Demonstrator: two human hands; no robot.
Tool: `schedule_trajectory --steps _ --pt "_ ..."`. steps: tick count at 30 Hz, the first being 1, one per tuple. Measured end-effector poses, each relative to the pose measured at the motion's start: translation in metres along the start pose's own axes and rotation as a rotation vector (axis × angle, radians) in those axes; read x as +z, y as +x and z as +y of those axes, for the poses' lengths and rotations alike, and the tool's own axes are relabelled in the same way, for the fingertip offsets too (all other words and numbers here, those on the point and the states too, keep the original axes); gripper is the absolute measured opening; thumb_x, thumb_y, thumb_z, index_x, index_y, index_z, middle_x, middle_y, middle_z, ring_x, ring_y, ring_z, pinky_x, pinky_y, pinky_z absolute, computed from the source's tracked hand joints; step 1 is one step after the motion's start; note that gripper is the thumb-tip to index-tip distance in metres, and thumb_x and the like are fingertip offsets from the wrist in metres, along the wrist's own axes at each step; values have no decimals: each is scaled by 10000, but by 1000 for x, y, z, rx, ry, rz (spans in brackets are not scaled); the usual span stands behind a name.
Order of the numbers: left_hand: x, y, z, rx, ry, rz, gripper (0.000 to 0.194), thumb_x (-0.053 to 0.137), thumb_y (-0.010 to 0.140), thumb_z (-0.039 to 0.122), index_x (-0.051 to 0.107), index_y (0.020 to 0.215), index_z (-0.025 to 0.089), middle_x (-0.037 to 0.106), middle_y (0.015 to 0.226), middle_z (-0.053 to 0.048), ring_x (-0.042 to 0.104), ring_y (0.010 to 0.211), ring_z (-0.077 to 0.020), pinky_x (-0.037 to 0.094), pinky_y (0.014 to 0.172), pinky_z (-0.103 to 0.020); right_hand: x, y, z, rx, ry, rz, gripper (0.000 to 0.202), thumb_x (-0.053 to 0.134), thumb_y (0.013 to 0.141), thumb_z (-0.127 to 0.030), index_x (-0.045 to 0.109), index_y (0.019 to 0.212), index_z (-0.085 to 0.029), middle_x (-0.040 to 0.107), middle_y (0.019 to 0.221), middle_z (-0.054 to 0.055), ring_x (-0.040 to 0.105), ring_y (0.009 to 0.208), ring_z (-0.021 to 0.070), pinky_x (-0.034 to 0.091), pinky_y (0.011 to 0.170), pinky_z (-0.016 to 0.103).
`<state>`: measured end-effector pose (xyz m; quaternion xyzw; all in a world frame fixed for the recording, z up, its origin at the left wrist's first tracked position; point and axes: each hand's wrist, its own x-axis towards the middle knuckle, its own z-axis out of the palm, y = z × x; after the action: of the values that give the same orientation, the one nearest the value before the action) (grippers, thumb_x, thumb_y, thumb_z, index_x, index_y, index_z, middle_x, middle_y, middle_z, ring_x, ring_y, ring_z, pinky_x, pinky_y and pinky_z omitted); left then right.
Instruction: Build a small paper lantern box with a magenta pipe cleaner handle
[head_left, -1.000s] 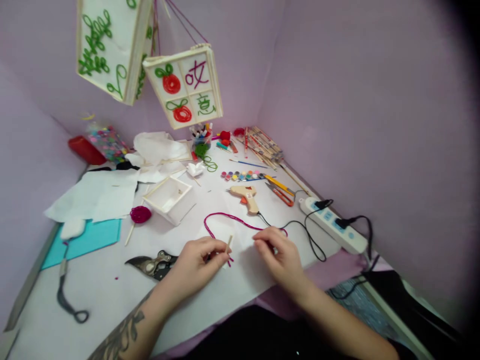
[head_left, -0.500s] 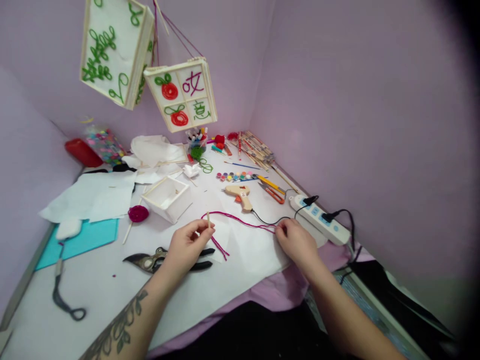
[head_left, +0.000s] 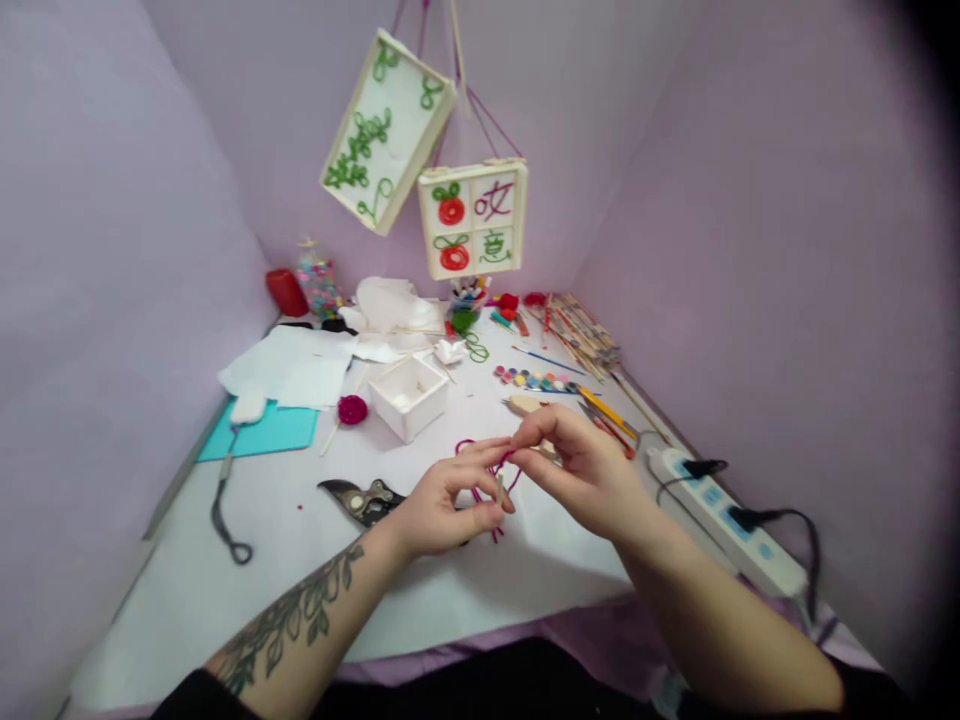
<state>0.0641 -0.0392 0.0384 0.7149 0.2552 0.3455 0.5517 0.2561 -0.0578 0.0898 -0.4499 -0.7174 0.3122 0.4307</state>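
Observation:
My left hand [head_left: 450,500] pinches a short pale wooden stick [head_left: 500,488] between thumb and fingers, held upright above the white table cover. My right hand [head_left: 589,470] is beside it, thumb and forefinger closed on a magenta cord [head_left: 516,482] at the tips of my left fingers. Loops of the cord hang around the stick, and its loose ends show below. Pruning shears [head_left: 367,502] lie under my left hand, their handles mostly hidden. Behind my right hand, a beige glue gun [head_left: 523,405] is largely covered.
Beyond my hands stand a white open box [head_left: 409,410] and a ball of magenta yarn [head_left: 352,409]. Paint pots [head_left: 536,379], a yellow cutter [head_left: 607,408] and a power strip [head_left: 727,520] line the right. Two decorated frames [head_left: 476,220] hang above the back.
My right hand has come left from the table's right side, bringing the cord up to my left hand's fingertips. The view has turned, so the scene sits farther right.

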Motion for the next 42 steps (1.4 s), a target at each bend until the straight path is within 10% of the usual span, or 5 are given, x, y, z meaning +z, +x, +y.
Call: schedule_trajectory --steps 10,15,25,34,42 --pt "-11 2 -23 -227 -648 316 313 670 810 463 551 858 177 512 604 50 315 449 -41 217 462 -195 43 46 50 319 758 52 253 734 714 -335 522 798 -226 567 675 -26 475 539 103 376 486 226" --pt "-18 5 -29 -283 -548 404 533 617 853 438 416 1297 223 571 620 64 253 428 -51 170 452 -204 46 39 65 397 985 -22 277 783 698 -377 570 808 -239 591 654 -23 422 487 93 353 461 227" --pt "-8 7 -14 -500 -192 375 222 578 849 372 570 780 161 683 662 -11 521 578 -103 371 593 -228 59 23 65 -236 -16 228 419 555 885 -98 670 1226 -312 756 1068 39 720 869 186 583 797 339" --pt "-1 6 -26 -452 -195 378 202 568 838 329 505 713 183 642 603 26 557 555 -107 395 570 -217 87 19 61 105 294 254 321 580 868 -164 725 1138 -260 749 1097 44 740 896 196 611 811 334" --pt "-33 3 -20 -218 414 229 181 508 904 256 641 810 178 664 783 -13 602 745 -154 455 700 -270 67 32 72 259 573 129 264 723 730 -239 769 990 -237 773 972 51 707 666 161 605 644 318"
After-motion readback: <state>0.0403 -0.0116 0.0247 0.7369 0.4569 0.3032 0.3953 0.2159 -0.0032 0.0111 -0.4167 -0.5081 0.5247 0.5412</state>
